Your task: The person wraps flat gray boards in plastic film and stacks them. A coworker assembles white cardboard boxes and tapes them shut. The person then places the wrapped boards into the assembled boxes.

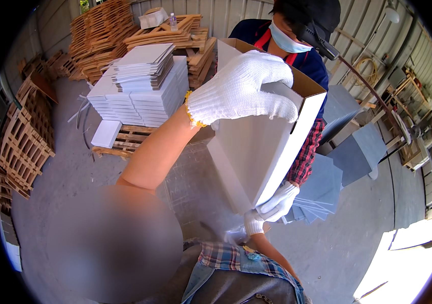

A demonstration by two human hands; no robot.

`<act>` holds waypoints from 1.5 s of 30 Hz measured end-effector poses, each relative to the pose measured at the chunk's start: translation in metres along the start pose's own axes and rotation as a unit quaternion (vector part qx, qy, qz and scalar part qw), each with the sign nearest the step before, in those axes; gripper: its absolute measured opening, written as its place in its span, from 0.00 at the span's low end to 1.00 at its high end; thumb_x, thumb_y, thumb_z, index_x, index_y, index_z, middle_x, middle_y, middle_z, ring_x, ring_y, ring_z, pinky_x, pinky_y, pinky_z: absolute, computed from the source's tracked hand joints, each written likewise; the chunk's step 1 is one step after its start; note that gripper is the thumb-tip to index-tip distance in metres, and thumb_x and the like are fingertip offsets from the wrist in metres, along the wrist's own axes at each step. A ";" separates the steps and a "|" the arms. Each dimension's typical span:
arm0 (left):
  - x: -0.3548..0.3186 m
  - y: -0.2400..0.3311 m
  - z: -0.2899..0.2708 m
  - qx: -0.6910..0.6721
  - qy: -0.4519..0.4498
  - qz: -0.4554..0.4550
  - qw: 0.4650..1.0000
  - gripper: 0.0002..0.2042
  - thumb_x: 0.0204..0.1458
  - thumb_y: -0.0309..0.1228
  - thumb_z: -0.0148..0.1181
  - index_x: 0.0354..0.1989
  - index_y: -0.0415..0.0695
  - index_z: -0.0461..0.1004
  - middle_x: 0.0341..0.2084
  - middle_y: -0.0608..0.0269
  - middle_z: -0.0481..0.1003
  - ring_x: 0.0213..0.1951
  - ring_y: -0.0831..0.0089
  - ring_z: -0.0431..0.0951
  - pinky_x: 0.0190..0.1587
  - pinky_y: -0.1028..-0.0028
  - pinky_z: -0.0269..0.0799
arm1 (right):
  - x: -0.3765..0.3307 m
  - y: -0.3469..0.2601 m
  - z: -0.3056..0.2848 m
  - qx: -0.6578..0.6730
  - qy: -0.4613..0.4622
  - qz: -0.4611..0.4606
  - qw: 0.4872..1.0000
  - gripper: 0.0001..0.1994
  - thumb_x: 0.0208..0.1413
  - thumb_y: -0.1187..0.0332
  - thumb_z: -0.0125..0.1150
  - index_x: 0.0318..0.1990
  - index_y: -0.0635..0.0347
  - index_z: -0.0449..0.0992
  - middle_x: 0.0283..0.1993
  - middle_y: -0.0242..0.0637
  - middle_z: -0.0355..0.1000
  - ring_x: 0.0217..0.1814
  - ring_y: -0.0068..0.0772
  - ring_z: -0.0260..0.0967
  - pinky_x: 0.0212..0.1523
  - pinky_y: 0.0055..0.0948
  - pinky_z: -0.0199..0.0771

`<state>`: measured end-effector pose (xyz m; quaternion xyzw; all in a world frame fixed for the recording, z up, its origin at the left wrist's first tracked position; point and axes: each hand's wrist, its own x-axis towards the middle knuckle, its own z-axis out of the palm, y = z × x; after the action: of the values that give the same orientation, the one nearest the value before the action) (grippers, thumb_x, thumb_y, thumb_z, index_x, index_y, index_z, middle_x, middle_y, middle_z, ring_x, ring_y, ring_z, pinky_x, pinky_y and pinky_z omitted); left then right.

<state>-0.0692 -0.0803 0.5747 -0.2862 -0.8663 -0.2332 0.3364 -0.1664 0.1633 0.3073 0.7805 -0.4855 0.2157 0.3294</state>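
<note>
A tall white cardboard carton (pixel 256 152), brown along its inner rim, stands tilted in front of me. My left hand (pixel 244 86), in a white knit glove with a yellow cuff, is closed over its upper edge, thumb and fingers curled around the panel. Low down, my right hand (pixel 253 223), also gloved, is at the carton's bottom corner; its fingers are mostly hidden. Just above it, a co-worker's gloved hand (pixel 280 202) touches the same lower end. The co-worker (pixel 322 71), in a mask, a dark cap and a red plaid sleeve, stands behind the carton.
At the back left, flat white boxes (pixel 140 99) are piled on a wooden pallet (pixel 130 137). More pallets (pixel 99 30) are stacked behind and along the left (pixel 28 142). Grey panels (pixel 322 182) lean and lie at the right, near a metal rail (pixel 368 86).
</note>
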 end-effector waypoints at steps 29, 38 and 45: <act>0.009 -0.002 0.019 0.006 -0.040 0.061 0.997 0.25 0.47 0.56 0.69 0.32 0.43 0.79 0.30 0.57 0.76 0.36 0.59 0.77 0.43 0.64 0.71 | -0.046 -0.205 0.080 0.526 0.335 0.693 0.361 0.17 0.65 0.67 0.49 0.58 0.63 0.69 0.54 0.47 0.72 0.53 0.45 0.73 0.52 0.44 0.75; 0.000 0.003 0.007 0.011 -0.065 0.063 0.996 0.26 0.45 0.58 0.69 0.31 0.44 0.78 0.27 0.57 0.72 0.36 0.58 0.72 0.42 0.61 0.66 | -0.050 -0.177 0.063 0.585 0.387 0.671 0.239 0.20 0.70 0.64 0.44 0.66 0.61 0.62 0.62 0.43 0.69 0.60 0.44 0.70 0.60 0.42 0.72; 0.008 0.007 0.013 -0.038 -0.106 0.081 0.990 0.28 0.41 0.58 0.71 0.28 0.41 0.77 0.24 0.59 0.71 0.33 0.60 0.72 0.39 0.63 0.66 | -0.055 -0.173 0.058 0.562 0.401 0.685 0.232 0.21 0.71 0.58 0.43 0.65 0.58 0.67 0.62 0.42 0.71 0.62 0.44 0.70 0.64 0.42 0.72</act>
<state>-0.0752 -0.0645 0.5731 -0.3915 -0.8613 -0.2062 0.2497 -0.0333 0.2091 0.1790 -0.0532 -0.3943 0.8614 -0.3158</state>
